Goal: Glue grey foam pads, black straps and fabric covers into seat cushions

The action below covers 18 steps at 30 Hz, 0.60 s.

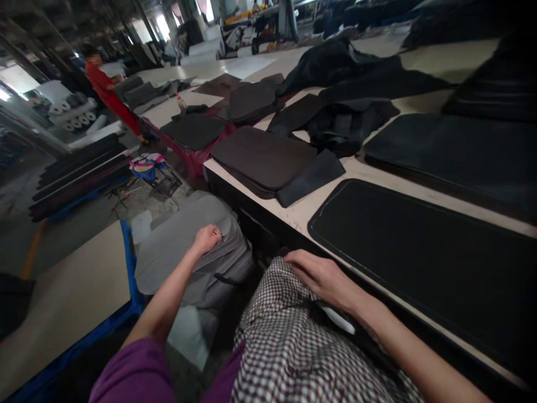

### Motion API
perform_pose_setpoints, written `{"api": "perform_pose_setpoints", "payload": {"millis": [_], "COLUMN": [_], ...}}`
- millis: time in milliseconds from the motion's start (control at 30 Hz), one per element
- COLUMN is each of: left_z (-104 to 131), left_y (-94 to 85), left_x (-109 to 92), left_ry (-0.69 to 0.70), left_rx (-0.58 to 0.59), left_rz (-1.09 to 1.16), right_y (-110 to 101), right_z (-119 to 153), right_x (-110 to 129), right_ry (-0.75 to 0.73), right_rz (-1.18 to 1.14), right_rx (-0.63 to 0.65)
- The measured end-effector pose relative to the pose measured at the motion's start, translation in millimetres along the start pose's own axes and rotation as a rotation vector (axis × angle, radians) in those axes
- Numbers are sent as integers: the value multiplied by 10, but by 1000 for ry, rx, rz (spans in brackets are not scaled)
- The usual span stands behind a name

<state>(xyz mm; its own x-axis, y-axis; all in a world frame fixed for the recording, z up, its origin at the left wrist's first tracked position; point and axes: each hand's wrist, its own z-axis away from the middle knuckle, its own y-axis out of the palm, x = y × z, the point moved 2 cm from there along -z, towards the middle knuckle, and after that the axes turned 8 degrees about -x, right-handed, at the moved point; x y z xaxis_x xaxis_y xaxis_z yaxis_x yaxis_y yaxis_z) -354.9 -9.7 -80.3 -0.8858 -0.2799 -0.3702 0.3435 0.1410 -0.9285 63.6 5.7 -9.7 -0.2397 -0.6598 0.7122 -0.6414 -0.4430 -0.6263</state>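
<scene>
Over the near edge of a stack of grey fabric sheets [184, 224], my left hand [208, 238] is closed with its fingers curled in. Whether a sheet edge is pinched in it I cannot make out. My right hand [323, 277] lies against the black-and-white checked apron [277, 336] over my leg, beside the table edge. Its fingers are loosely bent and partly apart, with no object seen in them. To its right, a large black panel [423, 257] with rounded corners and a line of pale marks along its edge lies flat on the table.
On the long table [293, 218] lie a stack of dark brown panels [264, 157], a dark strip [310, 176] and crumpled black fabric [339, 123]. A blue-edged board [75, 285] stands at left. Beyond are a stool [151, 168] and a person in red [111, 92].
</scene>
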Motion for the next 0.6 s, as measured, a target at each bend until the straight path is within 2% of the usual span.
{"api": "perform_pose_setpoints", "payload": {"millis": [100,200,300,467,533,600], "left_z": [-45,-55,-63,-139,-149,-105], "left_y": [-47,-61,-62,-129,-279,-555], "left_x": [122,155,106,64,99,156], "left_ry": [-84,-119,-120,-131,-158,-184], "left_rx": [17,33,30,-3,-51,-122], "left_rz": [120,240,346,474,513,544], "right_y": [504,1013,1404,1752,1825,1879], "right_z": [-545,-1013,-1377,-1659,-1677,-1666], "right_x": [-22,-69,-118,-296,-390,-465], "right_ry": [-85,-143,-148,-90,-56,-34], "right_rz": [30,219,301,394,405,401], "right_rx": [172,400,470,509,517,528]}}
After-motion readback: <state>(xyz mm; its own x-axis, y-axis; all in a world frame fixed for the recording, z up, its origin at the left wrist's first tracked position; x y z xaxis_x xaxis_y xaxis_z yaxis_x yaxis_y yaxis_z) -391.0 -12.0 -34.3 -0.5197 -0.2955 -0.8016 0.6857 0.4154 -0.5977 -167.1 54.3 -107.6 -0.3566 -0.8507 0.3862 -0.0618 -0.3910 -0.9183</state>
